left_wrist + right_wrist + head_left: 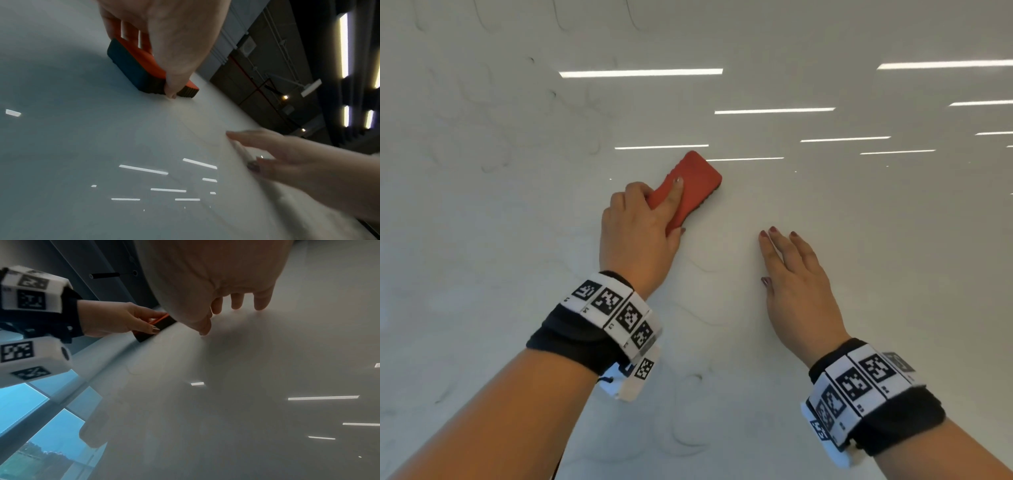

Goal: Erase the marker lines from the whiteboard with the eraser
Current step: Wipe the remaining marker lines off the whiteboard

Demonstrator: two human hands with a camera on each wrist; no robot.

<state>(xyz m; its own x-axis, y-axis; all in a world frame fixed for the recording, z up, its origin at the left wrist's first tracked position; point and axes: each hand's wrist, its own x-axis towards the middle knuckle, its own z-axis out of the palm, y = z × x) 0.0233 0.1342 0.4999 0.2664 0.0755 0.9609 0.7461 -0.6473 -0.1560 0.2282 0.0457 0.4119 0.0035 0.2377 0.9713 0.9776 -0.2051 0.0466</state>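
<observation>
On whiteboard [825, 205]: faint marker lines [493, 164] | left fingers [671, 198] grip eraser [695, 181] | right fingers [784, 246] spread flat

Head looks down; wrists close, sharing the whiteboard [825, 205].

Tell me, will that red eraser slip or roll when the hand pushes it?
Probably not roll: the eraser is a flat block lying pad-down on the whiteboard. It likely slides easily, since the board looks glossy. The left hand grips its sides, so it looks stiff.
</observation>
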